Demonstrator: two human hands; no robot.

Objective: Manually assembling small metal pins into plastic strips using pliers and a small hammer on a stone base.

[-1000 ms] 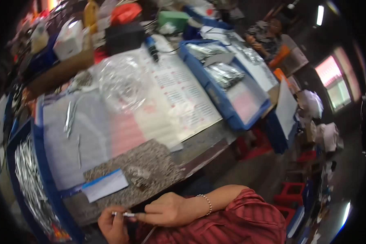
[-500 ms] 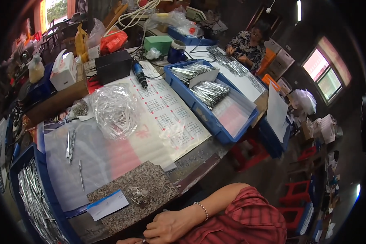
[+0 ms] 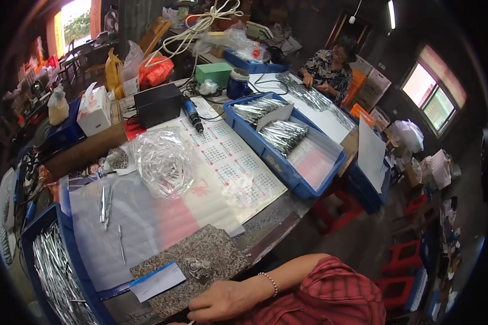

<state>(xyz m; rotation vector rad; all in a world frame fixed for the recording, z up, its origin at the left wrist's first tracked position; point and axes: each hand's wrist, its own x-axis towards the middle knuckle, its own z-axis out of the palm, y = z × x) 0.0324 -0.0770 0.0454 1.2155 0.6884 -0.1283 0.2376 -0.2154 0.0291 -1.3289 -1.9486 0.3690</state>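
Observation:
My right hand (image 3: 225,300), with a bead bracelet on the wrist and a red plaid sleeve behind it, rests at the table's near edge. Its fingers are curled, and their tips run off the lower edge of the picture. It lies just below a grey speckled pad (image 3: 211,249) that carries a small clear bag (image 3: 198,266) and a white and blue card (image 3: 157,280). My left hand is out of the picture. Further left, thin metal pins (image 3: 106,201) lie on a clear plastic sheet (image 3: 141,222).
A blue tray (image 3: 32,238) full of metal pins sits at the left. A crumpled clear bag (image 3: 162,160) lies on a calendar sheet (image 3: 238,168). A second blue tray (image 3: 303,187) is at the right. Another person (image 3: 331,67) works at the far end. Red stools (image 3: 401,254) stand on the floor.
The view has swung upward, so more of the room shows. My hands have slid to the lower edge. My left hand and the small piece it pinched have left the picture.

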